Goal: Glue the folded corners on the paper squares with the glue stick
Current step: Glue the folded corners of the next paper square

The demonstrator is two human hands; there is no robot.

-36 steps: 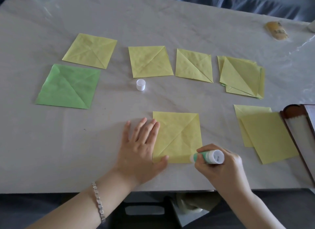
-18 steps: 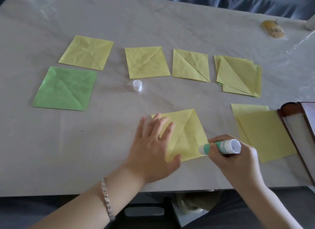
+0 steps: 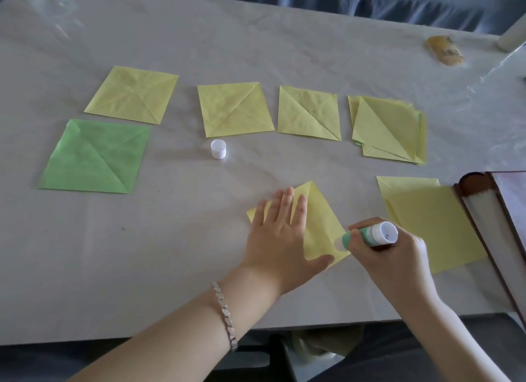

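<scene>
Gluing in hand: near the table's front edge, my flat-fingered left hand pins the square while my right hand grips the glue stick on its near corner; next, I judge, press flat.

Brown wooden box — far-off yellowish object

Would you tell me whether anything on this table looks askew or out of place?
Only small things. The yellow square under the left hand sits turned like a diamond, more askew than those behind it. The stack of yellow squares is fanned unevenly. The white cap stands apart from the glue stick in the right hand.
</scene>
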